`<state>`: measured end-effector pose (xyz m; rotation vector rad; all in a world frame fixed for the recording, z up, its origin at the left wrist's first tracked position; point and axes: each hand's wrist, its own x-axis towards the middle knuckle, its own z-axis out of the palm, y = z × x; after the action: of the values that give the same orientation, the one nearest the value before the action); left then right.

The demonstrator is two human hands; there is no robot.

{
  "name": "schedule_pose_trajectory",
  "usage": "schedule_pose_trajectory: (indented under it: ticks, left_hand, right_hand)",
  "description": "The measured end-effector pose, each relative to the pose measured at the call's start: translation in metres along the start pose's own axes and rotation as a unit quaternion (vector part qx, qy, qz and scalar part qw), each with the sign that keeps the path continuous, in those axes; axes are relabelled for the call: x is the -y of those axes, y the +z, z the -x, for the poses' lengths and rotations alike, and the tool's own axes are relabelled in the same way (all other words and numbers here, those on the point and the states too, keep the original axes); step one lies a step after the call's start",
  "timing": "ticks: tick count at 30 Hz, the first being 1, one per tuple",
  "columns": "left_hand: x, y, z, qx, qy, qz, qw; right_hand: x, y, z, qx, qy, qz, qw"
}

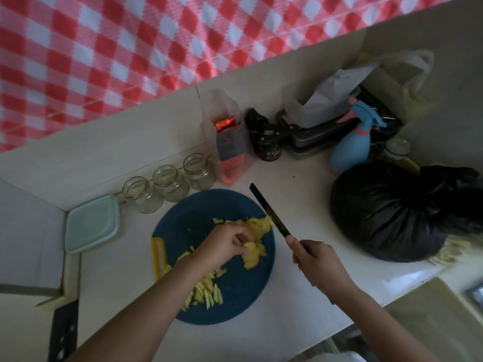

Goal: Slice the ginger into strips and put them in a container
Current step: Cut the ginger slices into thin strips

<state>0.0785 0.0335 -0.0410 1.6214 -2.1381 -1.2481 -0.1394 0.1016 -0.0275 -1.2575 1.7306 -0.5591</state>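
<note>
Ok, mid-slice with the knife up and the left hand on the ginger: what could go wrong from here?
1. The left hand pinches the ginger slices right beside the knife held in the right hand; fingertips could get nicked.
2. The cut strips lie near the front edge of the blue board, beside the left forearm, so some may get swept off.

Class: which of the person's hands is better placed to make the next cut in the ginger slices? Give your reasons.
Right. The right hand grips the knife, its blade at the edge of the ginger slices on the blue board; the left hand pinches slices, holding no tool.
</note>
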Motion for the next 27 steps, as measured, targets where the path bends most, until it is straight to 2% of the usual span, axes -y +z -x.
schedule_pose_trajectory:
  ticks: [2, 5, 11, 14, 19, 23, 25, 27]
  left_hand:
    - [-0.002, -0.009, -0.004, -0.009, 0.001, 0.009, 1.0]
    - [-0.005, -0.017, -0.015, -0.005, 0.017, -0.059, 0.998]
    - [-0.007, -0.016, -0.031, 0.066, 0.047, -0.159, 0.984]
    - [-0.006, -0.015, -0.033, 0.078, 0.058, -0.214, 0.972]
    - [-0.004, -0.014, -0.028, 0.032, 0.081, -0.248, 0.965]
    - [-0.001, -0.017, -0.018, 0.047, 0.095, -0.237, 0.966]
    - [-0.003, -0.019, -0.009, 0.011, 0.089, -0.211, 0.973]
    - [-0.005, -0.021, 0.001, -0.059, 0.052, -0.144, 0.986]
  right_hand:
    - [-0.001, -0.001, 0.0, -0.003, -0.002, 0.002, 1.0]
    - [0.0, -0.001, 0.001, -0.002, -0.001, -0.001, 1.0]
    - [0.001, 0.002, 0.003, 0.003, -0.002, 0.0, 1.0]
    - [-0.001, 0.004, 0.005, 0.004, 0.001, 0.007, 1.0]
    - [-0.003, 0.004, 0.008, 0.0, -0.004, 0.007, 1.0]
    - [-0.004, 0.005, 0.01, 0.004, 0.001, 0.004, 1.0]
    - [-0.003, 0.006, 0.011, 0.013, -0.003, 0.004, 1.0]
    - [-0.002, 0.009, 0.013, 0.026, -0.011, 0.004, 1.0]
